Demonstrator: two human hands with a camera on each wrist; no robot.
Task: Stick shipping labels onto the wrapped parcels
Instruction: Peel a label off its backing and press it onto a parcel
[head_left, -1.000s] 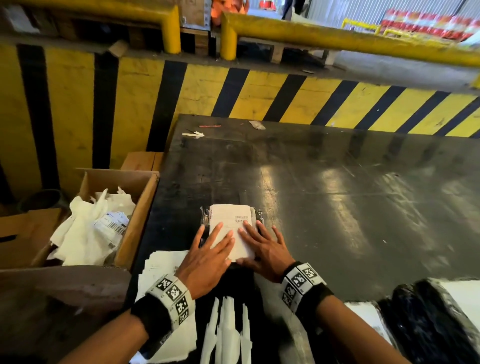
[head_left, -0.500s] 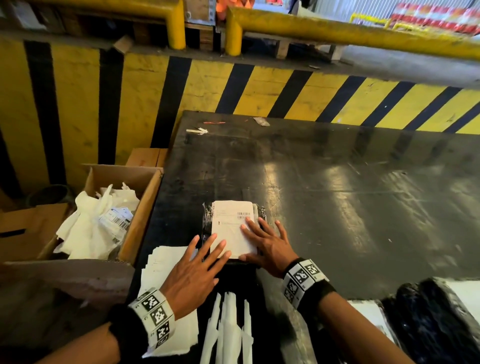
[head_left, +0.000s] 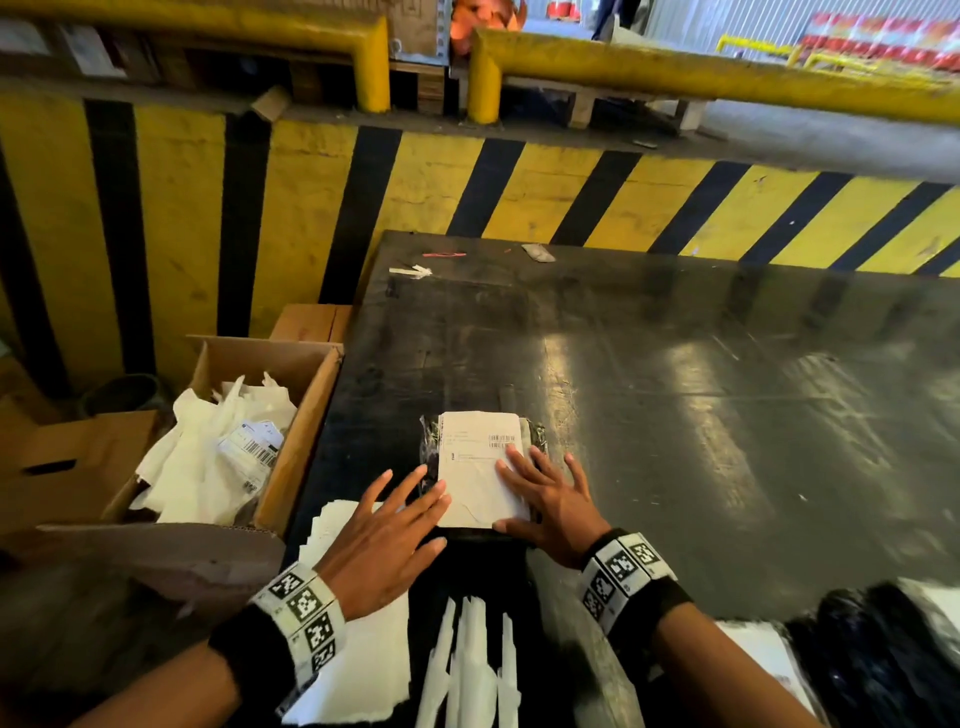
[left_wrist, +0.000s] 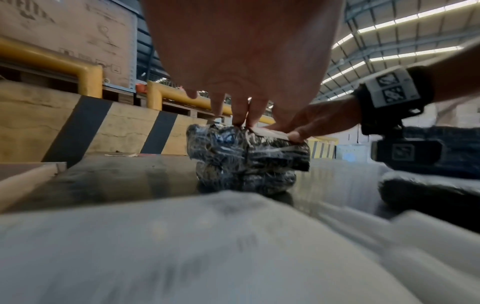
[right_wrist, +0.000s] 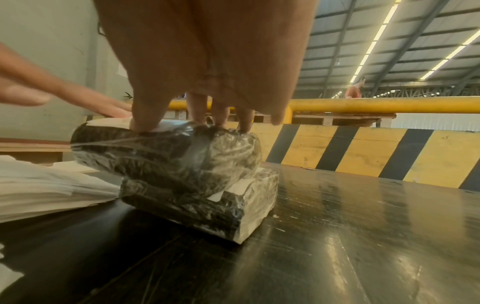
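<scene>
A small parcel (head_left: 535, 441) wrapped in black film lies on the dark table (head_left: 675, 415) with a white shipping label (head_left: 475, 467) on its top. My right hand (head_left: 545, 499) presses flat on the label's right side, fingers straight and spread. My left hand (head_left: 395, 530) is open too, and its fingertips touch the parcel's left edge. In the right wrist view this parcel (right_wrist: 166, 150) rests on a second wrapped parcel (right_wrist: 207, 205). The left wrist view shows my left fingers (left_wrist: 241, 117) touching the top of the parcel (left_wrist: 246, 156).
A cardboard box (head_left: 306, 436) full of peeled white backing paper stands left of the table. Label sheets (head_left: 363, 639) and white strips (head_left: 472, 670) lie near me. Another black parcel (head_left: 883, 670) sits at the bottom right. A yellow and black barrier (head_left: 519, 192) runs behind.
My left hand has slid back toward me and to the left, from lying on the label to touching its left edge. The right hand stays pressed on the label.
</scene>
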